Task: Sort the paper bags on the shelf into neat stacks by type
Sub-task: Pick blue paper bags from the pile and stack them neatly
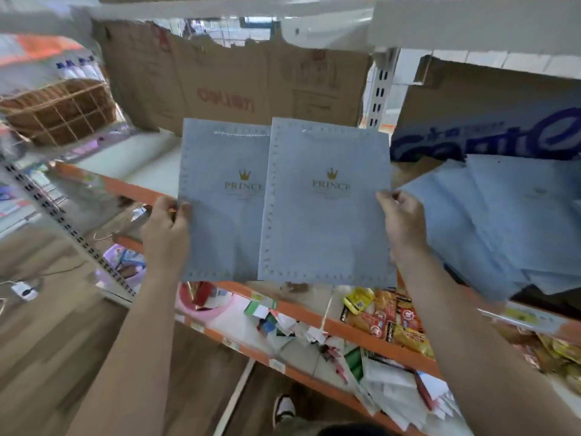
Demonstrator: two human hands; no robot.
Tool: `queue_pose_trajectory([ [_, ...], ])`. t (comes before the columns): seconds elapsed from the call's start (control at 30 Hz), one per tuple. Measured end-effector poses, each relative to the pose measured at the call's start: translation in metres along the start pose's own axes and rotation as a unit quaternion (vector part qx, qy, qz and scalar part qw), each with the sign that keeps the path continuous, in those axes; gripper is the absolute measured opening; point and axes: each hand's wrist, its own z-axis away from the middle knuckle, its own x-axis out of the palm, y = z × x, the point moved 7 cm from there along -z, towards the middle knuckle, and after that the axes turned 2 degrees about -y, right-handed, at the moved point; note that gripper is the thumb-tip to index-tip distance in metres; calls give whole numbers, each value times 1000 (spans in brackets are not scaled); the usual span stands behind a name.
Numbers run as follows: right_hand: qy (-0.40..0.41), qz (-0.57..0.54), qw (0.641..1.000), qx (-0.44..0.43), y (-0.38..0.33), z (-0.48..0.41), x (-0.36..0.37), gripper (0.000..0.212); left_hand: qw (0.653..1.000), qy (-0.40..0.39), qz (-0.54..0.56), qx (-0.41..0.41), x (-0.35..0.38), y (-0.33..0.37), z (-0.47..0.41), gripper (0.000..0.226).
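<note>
Two flat pale blue paper bags with a gold crown and "PRINCE" print are held up in front of the shelf. My left hand [168,228] pinches the left edge of the left bag [220,215]. My right hand [402,221] pinches the right edge of the right bag [327,221], which overlaps the left one. A loose pile of similar blue bags [503,221] lies on the shelf at the right, some hanging over the front edge.
The shelf board [147,162] has an orange front rail. A worn cardboard box [235,86] stands behind, a wicker basket [59,108] at left, a blue-printed box [490,121] at right. Snack packets [386,316] and loose papers [393,391] fill the lower shelf.
</note>
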Motion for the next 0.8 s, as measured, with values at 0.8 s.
queue_pose_trajectory([
  [0.8, 29, 7, 994, 103, 60, -119, 355, 14, 982, -167, -41, -77, 61, -225, -358, 36],
])
